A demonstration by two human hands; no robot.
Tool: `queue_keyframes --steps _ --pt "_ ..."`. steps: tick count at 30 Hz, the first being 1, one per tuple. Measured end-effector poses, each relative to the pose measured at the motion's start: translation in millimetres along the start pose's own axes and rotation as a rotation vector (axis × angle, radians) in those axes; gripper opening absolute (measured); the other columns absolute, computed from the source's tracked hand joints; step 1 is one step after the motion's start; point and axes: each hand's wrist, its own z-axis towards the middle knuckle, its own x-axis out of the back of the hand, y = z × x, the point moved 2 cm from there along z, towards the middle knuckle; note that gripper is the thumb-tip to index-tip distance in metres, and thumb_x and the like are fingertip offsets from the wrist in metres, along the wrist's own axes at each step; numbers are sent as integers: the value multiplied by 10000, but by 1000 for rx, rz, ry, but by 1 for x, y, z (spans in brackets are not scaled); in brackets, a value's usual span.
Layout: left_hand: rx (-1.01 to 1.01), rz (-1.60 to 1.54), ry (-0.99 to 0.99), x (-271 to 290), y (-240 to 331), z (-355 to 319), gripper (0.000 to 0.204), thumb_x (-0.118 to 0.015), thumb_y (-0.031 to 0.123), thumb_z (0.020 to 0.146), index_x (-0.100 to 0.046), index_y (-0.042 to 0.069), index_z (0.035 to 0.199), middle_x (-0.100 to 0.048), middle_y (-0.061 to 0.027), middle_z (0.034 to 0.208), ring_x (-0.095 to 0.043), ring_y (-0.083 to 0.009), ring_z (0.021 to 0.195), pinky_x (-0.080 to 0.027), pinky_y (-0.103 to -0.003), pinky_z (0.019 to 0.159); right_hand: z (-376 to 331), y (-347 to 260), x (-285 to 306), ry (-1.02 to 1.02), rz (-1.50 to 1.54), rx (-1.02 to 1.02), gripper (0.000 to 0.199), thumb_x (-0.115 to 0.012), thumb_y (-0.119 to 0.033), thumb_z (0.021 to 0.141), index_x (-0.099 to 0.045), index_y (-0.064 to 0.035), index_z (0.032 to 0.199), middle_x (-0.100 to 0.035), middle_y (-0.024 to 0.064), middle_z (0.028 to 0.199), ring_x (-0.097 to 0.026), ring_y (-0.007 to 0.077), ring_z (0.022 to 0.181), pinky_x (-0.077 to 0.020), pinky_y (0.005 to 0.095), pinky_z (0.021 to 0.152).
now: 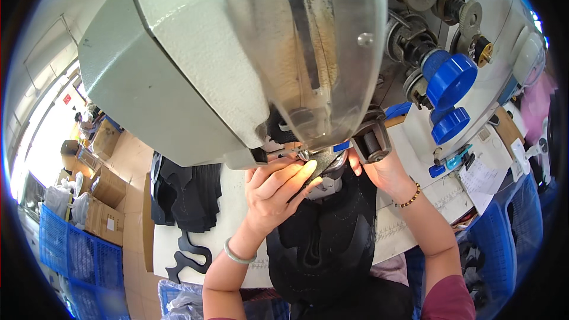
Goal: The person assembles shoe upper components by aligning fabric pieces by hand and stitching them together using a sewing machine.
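Observation:
A large grey-green sewing machine head (178, 83) with a clear curved guard (314, 53) fills the upper picture. Under its needle area lies a black shoe upper piece (323, 237) that hangs down toward me over the white table (237, 201). My left hand (275, 192), with a pale bangle on the wrist, presses its fingers on the black piece right by the needle. My right hand (385, 172), with a bead bracelet on the wrist, holds the piece from the right side, partly hidden behind the machine's foot.
A stack of black cut pieces (184, 192) lies on the table's left part, with one curved piece (189, 255) near the front edge. Blue knobs (451, 80) stick out of the machine at right. Blue crates (77, 255) and cardboard boxes (104, 204) stand at left.

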Motion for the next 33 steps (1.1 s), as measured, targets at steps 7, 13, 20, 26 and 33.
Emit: queue_keyframes --steps 7,13,20,26,33 --pt "-24 5 -19 4 -3 3 313 -807 236 661 -712 152 947 -603 61 922 -599 -127 855 -406 -304 697 -8 -9 -17 123 -63 6 176 -574 -140 891 -568 -10 1010 -593 87 766 -579 156 617 -459 284 482" --pt "-36 211 -96 9 14 9 290 -783 219 696 -697 141 962 -601 31 952 -602 -138 875 -366 -318 762 -15 -11 -25 166 17 -1 115 -605 -99 882 -586 -11 953 -596 60 791 -583 139 594 -464 273 505" --pt "8 185 -75 5 19 6 252 -750 135 722 -692 110 966 -600 -5 960 -601 -175 919 -413 -349 849 -26 -6 -28 212 -72 154 136 -555 -57 868 -593 55 935 -617 108 803 -570 174 559 -443 295 449" --pt "-35 174 -40 -1 13 1 261 -715 80 703 -672 87 961 -603 -46 965 -606 -210 927 -486 -378 876 -34 -3 -34 269 -24 155 96 -561 -24 851 -589 50 905 -611 101 756 -577 187 528 -453 307 429" --pt "-75 173 -1 -6 9 -3 275 -712 73 686 -631 70 949 -594 -112 993 -615 -283 954 -529 -387 775 -49 4 -42 222 -85 206 164 -536 -18 864 -540 45 1015 -600 121 747 -590 234 556 -498 342 453"
